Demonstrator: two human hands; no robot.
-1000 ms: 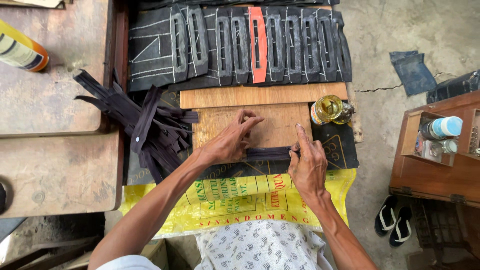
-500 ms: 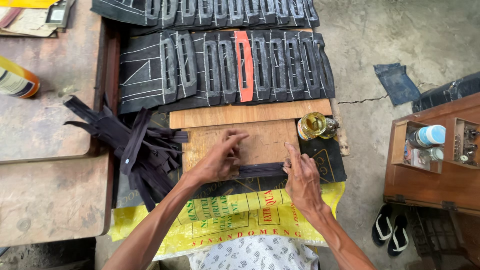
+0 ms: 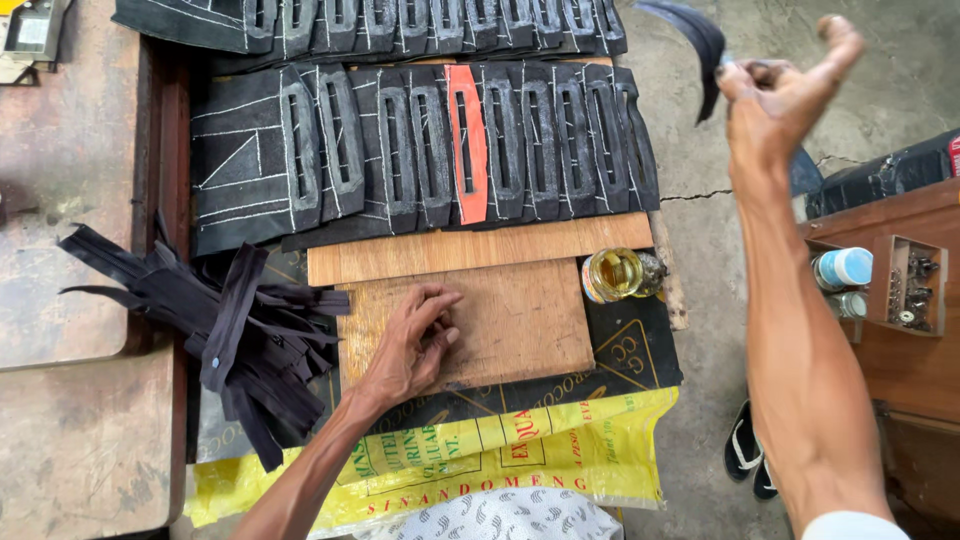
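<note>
At the bottom of the frame lies one yellow printed sack [image 3: 560,470]. Just above it, the left hand [image 3: 412,345] rests with fingers loosely bent on the nearer of two wooden boards [image 3: 520,320], gripping nothing. A heap of black strips [image 3: 230,320] sits at centre left, and one open jar of yellow liquid [image 3: 612,274] at the board's right edge. Beyond, two rows of black slotted pieces [image 3: 420,150] include one orange. At upper right, the raised right hand [image 3: 780,95] pinches one curved black strip [image 3: 690,45], well apart from the left.
</note>
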